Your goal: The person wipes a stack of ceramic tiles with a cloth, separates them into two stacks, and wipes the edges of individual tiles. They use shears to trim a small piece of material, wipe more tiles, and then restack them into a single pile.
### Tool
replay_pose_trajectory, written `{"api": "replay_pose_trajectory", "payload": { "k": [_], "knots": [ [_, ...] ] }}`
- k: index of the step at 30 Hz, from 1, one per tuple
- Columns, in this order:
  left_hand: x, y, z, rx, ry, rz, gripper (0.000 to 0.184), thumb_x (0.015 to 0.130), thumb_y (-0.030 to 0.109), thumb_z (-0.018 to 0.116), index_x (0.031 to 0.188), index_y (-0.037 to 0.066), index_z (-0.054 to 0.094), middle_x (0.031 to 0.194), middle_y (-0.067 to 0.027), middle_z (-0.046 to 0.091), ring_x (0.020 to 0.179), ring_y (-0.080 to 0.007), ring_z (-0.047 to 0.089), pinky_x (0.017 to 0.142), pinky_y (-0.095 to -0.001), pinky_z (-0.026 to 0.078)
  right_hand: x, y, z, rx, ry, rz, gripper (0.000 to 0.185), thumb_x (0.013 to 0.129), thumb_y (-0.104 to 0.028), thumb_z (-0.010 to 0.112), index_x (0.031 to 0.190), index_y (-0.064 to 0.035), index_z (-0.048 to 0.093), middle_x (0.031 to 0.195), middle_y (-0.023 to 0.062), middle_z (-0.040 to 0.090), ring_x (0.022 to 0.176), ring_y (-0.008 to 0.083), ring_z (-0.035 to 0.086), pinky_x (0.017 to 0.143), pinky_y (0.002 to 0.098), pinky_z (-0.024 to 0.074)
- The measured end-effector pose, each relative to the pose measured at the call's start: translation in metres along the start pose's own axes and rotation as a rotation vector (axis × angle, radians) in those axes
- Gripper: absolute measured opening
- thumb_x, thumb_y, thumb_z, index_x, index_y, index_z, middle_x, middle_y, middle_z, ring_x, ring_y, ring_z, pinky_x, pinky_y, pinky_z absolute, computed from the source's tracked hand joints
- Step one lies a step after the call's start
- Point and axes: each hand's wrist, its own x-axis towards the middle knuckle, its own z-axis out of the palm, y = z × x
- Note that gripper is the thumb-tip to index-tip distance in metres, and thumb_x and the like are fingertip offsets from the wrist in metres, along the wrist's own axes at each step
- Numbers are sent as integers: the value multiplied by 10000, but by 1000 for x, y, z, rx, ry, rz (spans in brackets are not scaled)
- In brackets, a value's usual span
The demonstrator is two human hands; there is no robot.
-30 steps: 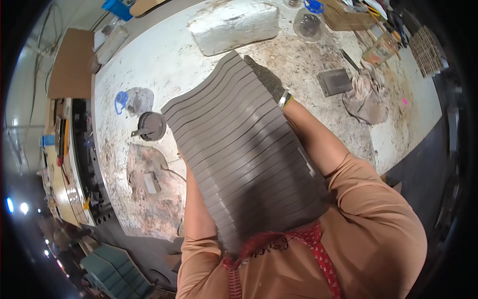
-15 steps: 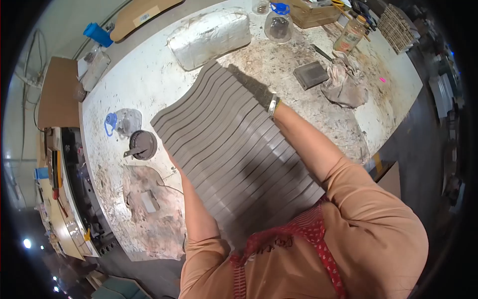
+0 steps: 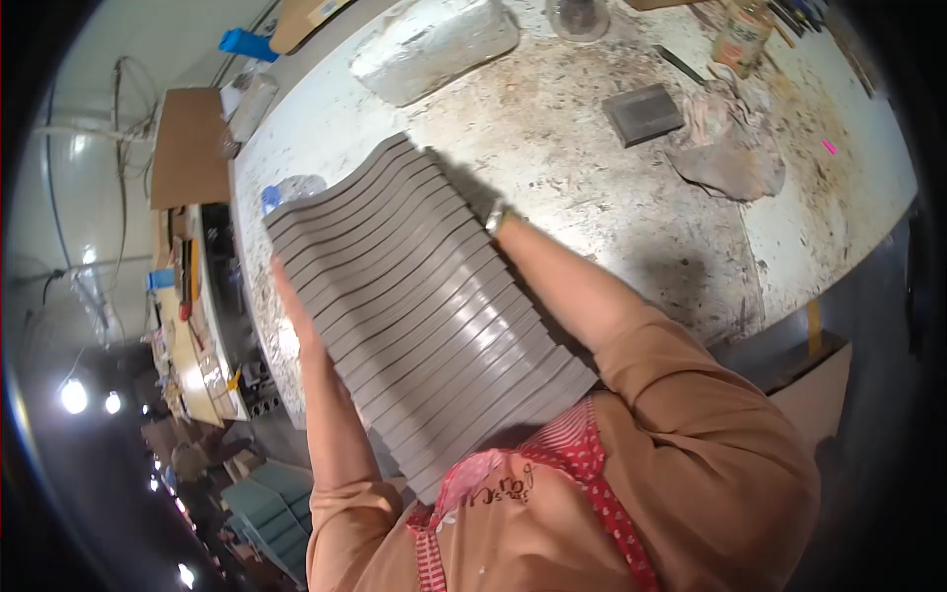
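Note:
A large stack of wavy grey strips, layered side by side, rests along my forearms and against my apron. My left hand shows only as a sliver along the stack's left edge, its fingers hidden. On the far right side, my right hand is out of sight behind the stack; a silver wristband shows at that wrist. Both arms reach around the stack, which tilts away from me over the worktable.
The stained white worktable bears a plastic-wrapped block, a dark rectangular block, a crumpled cloth and a bottle. Part of a clear jug shows behind the stack. Shelving with tools stands left.
My view has turned and shifted, and the stack now sits lower and further left in it. The dark pot and the cloth on the left are no longer visible. Both arms still hold the stack.

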Motion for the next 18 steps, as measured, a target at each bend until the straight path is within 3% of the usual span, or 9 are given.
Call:
{"api": "replay_pose_trajectory", "payload": {
  "k": [2,3,4,5,7,10,13,14,18],
  "knots": [
    [3,17,12,-180,0,-103,435,998,354,343,1192,8,521,1108,-115,574,954,-210,560,848,-336,468,-21,10,-38,541,99,36,566,976,-354,393,1448,-49,324,1421,197,438,1283,311,465,1093,353,327],
    [6,25,17,-277,-5,-149,440,1002,361,325,1167,8,530,1096,-112,574,948,-209,556,858,-340,458,-35,8,-61,345,277,-67,528,997,-364,367,1378,-4,430,1367,188,502,1274,281,476,1066,331,361],
    [9,32,22,-373,-17,-195,449,1006,368,306,1141,8,539,1083,-109,573,942,-208,553,868,-343,449,-52,8,-79,605,325,48,393,985,-221,414,1310,-21,507,1401,130,480,1308,243,440,1106,320,324],
    [13,39,26,-362,-11,-186,449,1006,368,306,1141,8,539,1083,-109,573,942,-208,553,868,-343,449,-86,-20,-116,573,357,59,381,993,-239,406,1296,-39,523,1354,121,527,1235,256,513,1060,346,388],
    [17,49,33,-167,-1,-96,431,1009,357,315,1121,4,536,1030,-107,567,919,-203,543,854,-337,444,-138,-52,-147,380,201,30,399,969,-291,471,1295,-66,519,1301,123,561,1155,284,568,1001,394,449],
    [15,61,42,113,18,25,406,1014,341,329,1092,-1,532,950,-103,559,884,-196,527,831,-326,438,-201,-64,-133,137,165,-497,405,898,-303,597,1239,-86,569,1222,135,581,1189,302,520,1023,430,420],
    [13,79,65,191,82,88,402,1006,358,397,1071,-7,552,933,-123,572,854,-200,518,816,-321,423,-222,-64,-138,-114,129,-411,403,923,-368,541,1196,-74,578,1191,114,577,1157,295,532,946,440,458],
    [14,83,69,275,77,109,413,1001,366,410,1064,-16,556,932,-139,577,859,-214,521,820,-326,422,-231,-64,-146,-125,5,-371,425,919,-389,536,1199,-72,582,1213,115,574,1194,312,498,1013,440,395],
    [26,95,90,429,78,161,441,975,382,461,1029,-39,582,904,-199,609,853,-282,560,816,-355,430,-264,-62,-149,-77,11,-391,457,882,-394,576,1182,-50,587,1213,141,570,1165,324,505,1019,457,378]
  ]
}}
